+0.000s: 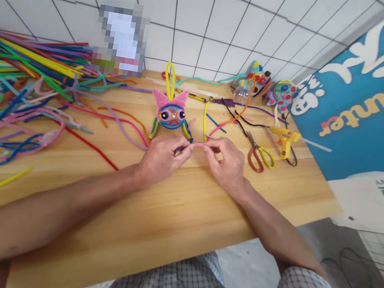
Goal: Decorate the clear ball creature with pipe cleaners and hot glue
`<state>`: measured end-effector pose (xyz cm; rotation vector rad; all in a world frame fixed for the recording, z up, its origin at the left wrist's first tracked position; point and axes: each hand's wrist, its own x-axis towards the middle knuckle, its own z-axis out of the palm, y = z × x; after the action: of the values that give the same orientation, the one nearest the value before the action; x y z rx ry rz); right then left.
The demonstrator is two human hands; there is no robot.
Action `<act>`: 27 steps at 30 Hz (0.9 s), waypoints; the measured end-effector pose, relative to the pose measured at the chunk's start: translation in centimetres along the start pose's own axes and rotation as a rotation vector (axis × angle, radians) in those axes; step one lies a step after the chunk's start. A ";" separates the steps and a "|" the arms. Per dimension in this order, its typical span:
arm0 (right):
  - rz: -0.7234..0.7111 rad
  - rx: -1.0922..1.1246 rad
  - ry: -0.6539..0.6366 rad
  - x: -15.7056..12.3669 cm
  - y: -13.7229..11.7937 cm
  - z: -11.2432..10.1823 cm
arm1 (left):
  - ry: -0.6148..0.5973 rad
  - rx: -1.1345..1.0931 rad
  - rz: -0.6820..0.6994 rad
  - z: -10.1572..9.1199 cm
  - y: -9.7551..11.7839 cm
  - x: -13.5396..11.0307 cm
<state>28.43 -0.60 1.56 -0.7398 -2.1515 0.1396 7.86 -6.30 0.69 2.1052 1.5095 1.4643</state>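
Observation:
Both of my hands meet over the middle of the wooden table (149,225). My left hand (160,156) and my right hand (224,161) each pinch one end of a short length of pink pipe cleaner (198,144) held between them. Its far part runs up and away as a pink-orange strand toward the back. Just behind my fingers sits a pipe-cleaner figure (171,111) with pink ears, a blue face, round eyes and green legs.
A big heap of loose coloured pipe cleaners (13,89) covers the table's left side. Red-and-yellow scissors (260,155) and a yellow glue gun (284,140) lie to the right. Finished colourful figures (270,91) stand at the back by the tiled wall. A blue banner leans on the right.

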 end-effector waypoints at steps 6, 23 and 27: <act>-0.001 0.046 0.012 0.1 -0.5 0.2 | -0.021 -0.001 0.032 0.0 -0.2 0.0; 0.277 0.151 0.046 0.6 -0.3 0.6 | -0.053 0.086 0.552 -0.3 1.7 -1.7; 0.167 0.203 0.074 0.7 -0.9 0.0 | 0.045 -0.079 0.114 -0.1 1.9 -0.9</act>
<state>27.74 -0.95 2.33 -0.7916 -1.9692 0.4057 8.98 -7.97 1.39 2.1579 1.3424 1.5921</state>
